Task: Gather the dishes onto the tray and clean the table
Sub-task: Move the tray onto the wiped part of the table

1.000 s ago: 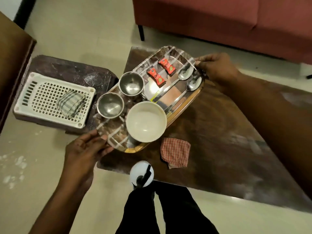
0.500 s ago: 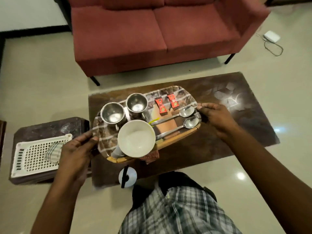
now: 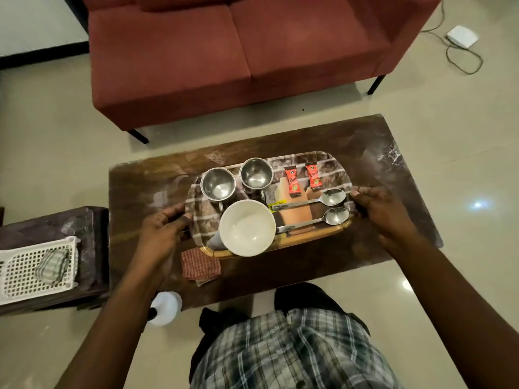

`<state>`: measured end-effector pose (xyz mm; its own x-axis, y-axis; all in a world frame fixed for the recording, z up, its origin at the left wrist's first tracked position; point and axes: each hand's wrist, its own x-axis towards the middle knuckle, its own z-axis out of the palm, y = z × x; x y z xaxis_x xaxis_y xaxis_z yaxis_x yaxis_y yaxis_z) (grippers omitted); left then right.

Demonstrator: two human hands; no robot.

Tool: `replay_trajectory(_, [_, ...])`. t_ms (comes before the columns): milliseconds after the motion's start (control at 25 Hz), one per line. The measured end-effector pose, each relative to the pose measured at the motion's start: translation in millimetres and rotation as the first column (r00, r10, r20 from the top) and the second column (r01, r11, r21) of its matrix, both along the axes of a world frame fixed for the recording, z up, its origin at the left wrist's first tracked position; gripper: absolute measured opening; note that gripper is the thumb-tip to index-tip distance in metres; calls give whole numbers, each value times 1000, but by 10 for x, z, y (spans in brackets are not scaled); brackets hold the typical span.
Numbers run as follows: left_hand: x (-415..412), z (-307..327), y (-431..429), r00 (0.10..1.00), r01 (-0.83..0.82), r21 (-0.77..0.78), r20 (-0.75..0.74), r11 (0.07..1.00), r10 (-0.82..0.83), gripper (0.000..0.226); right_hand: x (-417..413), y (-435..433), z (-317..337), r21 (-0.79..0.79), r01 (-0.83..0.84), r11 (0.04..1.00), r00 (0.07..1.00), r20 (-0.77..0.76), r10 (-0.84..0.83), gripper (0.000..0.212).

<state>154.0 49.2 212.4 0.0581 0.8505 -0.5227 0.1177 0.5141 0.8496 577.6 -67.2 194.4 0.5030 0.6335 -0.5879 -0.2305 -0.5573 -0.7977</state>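
A patterned tray [image 3: 334, 167] lies over the middle of the dark brown low table [image 3: 393, 175]. On it stand two steel cups [image 3: 218, 183] [image 3: 256, 173], a white bowl [image 3: 247, 227], two spoons [image 3: 314, 203] [image 3: 317, 220] and two red sachets [image 3: 292, 178] [image 3: 313, 176]. My left hand [image 3: 163, 231] grips the tray's left edge. My right hand [image 3: 382, 211] grips its right edge. A red checked cloth [image 3: 200, 265] lies on the table just in front of the tray.
A white spray bottle [image 3: 165, 307] stands at the table's near edge. To the left, a small dark stool [image 3: 90, 220] carries a white plastic basket [image 3: 28, 265] with a folded checked cloth [image 3: 52, 266]. A red sofa [image 3: 238, 51] is beyond the table. A white device with a cable [image 3: 462, 36] lies on the floor.
The tray, held by both hands, has swung from over the table's left corner to its middle and now sits level. The view has turned toward the sofa.
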Motion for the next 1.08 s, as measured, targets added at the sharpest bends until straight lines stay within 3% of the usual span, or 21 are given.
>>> replay_trajectory(320, [859,-798,275,994,-36,-71,-106,997,29,26,703,412,-763,-119,38,992,996,-79,-48,23])
replay_trajectory(720, [1170,-2115,751,963,-79,-194,-267,978,25,39,841,850,-1959,-267,40,963,995,-79,-64,12])
replay_trajectory(1080, [1331,-2965,926,956,-99,-274,-294,957,15,42,931,1126,-2757,-356,68,932,995,-40,-87,32])
